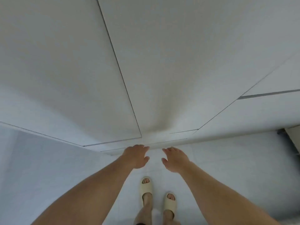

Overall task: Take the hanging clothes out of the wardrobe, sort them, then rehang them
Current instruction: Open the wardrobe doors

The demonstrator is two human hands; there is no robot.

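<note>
A white wardrobe [162, 62] with flat closed doors fills the upper part of the head view; a thin seam between two doors runs down its left half. No clothes or hangers show. My left hand [136, 155] and my right hand [174, 159] are stretched out side by side in front of the lower part of the doors, palms down. Both hold nothing, and their fingers are spread. I cannot tell whether the fingertips touch the door.
My feet in cream slippers [146, 189] stand on a pale floor [227, 159] just before the wardrobe. A white wall panel [24, 159] rises on the left. At the far right edge a piece of furniture on a dark caster [280, 132] shows.
</note>
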